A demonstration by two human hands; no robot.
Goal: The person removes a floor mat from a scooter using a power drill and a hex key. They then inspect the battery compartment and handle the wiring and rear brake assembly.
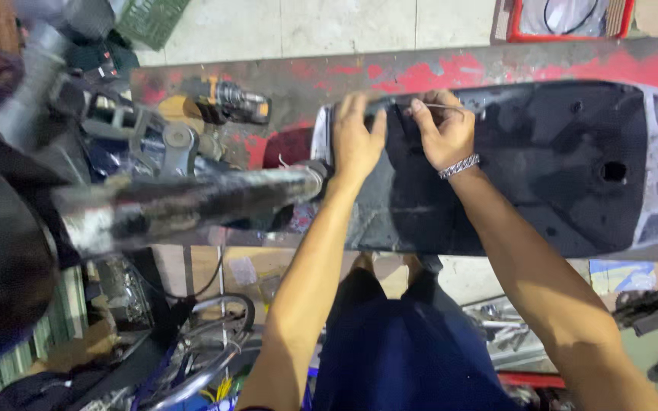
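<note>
A big black plastic panel [542, 167] lies across the middle, upside down so its rough inside faces up. It has a small round hole in it and grey ribs at its right end. It reaches from the middle of the picture to the right edge. Under it and behind it is a worn floor with red paint [436, 72] and pale tiles further back. To the left is a dirty grey metal tube [184, 202] that points at the left end of the panel and touches it there. Above the tube sit blurry metal machine parts [169, 137]. The person's dark blue shorts [405, 350] show at the bottom. A red tray [573, 19] is at the top edge, well apart from the hands. Some loose tools [496, 320] lie low on the right. The left hand [356, 141] lies flat on the left end of the panel, fingers spread over its far edge, pressing and not closed around anything. The right hand [445, 129] is just beside it, fingers curled at the far edge and pinching something thin there; what it is, I cannot tell. A silver chain bracelet [459, 166] is on the right wrist.
</note>
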